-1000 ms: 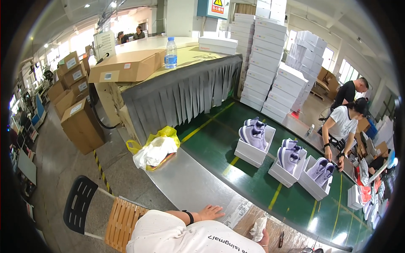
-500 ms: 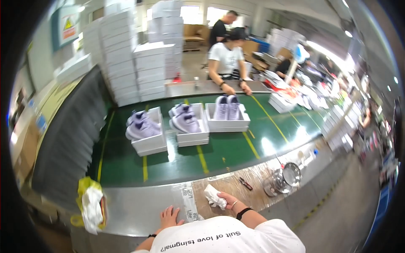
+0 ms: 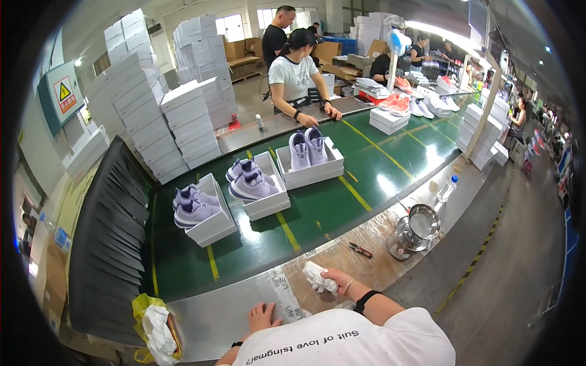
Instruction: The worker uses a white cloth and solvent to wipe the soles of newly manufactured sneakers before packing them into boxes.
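My right hand [image 3: 337, 280] is closed around a crumpled white cloth [image 3: 318, 277] over the brown-covered part of the near ledge. My left hand [image 3: 264, 316] lies on the metal ledge [image 3: 229, 299] with its fingers spread, holding nothing. Beyond both hands, on the green conveyor belt [image 3: 256, 256], three open white boxes hold pairs of lilac sneakers: a left pair [image 3: 196, 209], a middle pair [image 3: 251, 183] and a right pair [image 3: 307, 148]. The right pair stands upright in its box; the other two pairs rest across their boxes.
Red-handled snips [image 3: 361, 250] and a round metal pot [image 3: 422, 222] sit right of my hands, with a clear bottle [image 3: 447, 190] beyond. A yellow bag with white cloth [image 3: 160, 332] is at the left. Across the belt, a co-worker [image 3: 299, 76] stands by stacked white boxes [image 3: 192, 122].
The whole view has shifted and become sharper. My hands keep nearly the same places, the right one still holding the cloth. The co-worker's head has turned toward the back right.
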Available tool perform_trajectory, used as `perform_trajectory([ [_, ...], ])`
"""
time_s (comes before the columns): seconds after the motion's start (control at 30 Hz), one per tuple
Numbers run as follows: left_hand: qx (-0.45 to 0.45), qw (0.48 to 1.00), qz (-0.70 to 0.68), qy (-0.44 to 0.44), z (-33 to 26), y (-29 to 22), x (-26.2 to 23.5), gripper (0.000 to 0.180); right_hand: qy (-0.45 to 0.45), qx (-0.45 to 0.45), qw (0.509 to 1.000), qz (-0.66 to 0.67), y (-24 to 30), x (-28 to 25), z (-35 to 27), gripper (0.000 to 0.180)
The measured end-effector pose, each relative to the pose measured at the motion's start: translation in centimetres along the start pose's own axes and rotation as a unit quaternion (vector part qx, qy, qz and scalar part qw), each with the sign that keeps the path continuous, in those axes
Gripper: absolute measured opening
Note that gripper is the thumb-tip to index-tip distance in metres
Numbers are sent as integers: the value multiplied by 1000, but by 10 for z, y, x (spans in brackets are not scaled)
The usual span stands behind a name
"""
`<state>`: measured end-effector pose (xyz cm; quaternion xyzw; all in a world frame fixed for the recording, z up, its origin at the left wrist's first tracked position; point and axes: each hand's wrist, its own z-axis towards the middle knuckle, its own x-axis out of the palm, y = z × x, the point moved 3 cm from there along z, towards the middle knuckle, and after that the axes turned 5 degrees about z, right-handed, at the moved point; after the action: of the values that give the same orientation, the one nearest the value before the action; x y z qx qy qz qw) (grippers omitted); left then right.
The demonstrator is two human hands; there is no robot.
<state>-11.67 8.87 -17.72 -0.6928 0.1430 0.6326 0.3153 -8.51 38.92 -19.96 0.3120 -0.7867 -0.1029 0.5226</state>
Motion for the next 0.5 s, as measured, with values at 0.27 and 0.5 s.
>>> perform_trajectory([
  [0.27,122,990,-70,1,107,-3,-28,32,-197,-159,964,-86,55,-16,-42,40],
  [0.5,168,985,-22,-39,257,-58,-88,34,-216,-203,940,-171,66,-57,-48,41],
])
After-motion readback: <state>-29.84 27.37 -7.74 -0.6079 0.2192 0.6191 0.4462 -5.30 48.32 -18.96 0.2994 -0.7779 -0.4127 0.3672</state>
